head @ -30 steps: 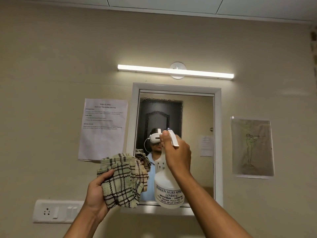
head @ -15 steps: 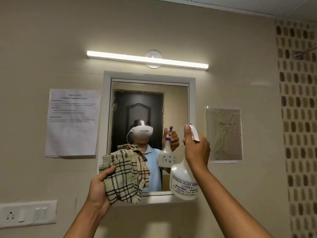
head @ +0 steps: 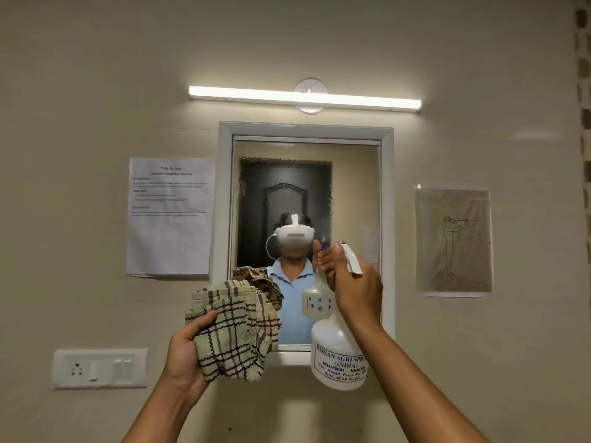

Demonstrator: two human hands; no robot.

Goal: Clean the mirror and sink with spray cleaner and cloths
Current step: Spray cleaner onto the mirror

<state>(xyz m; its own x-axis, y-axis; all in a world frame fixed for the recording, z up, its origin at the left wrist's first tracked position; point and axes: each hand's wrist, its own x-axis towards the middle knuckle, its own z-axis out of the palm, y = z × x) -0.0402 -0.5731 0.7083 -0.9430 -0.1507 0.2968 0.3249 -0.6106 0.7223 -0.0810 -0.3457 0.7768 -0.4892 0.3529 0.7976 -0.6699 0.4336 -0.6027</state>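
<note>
The spray bottle (head: 338, 353) hangs below the right hand (head: 356, 287), its white body at 6 o'clock from the fist and its trigger head poking out at 12 o'clock, aimed at the mirror (head: 350, 193). The checked cloth (head: 235, 334) bunches at 1 o'clock from the left hand (head: 185, 356), overlapping the mirror's lower left corner.

The white-framed mirror sits on a beige wall (head: 96, 75), misted around its upper glass. A lit tube light (head: 303, 97) runs at 12 o'clock above it, a printed sheet (head: 171, 215) at 9 o'clock, a line drawing (head: 453, 241) at 3 o'clock, and a switch plate (head: 99, 368) at 8 o'clock.

The right grip is wrapped tight around the bottle's neck. The left grip is clenched on the cloth.
</note>
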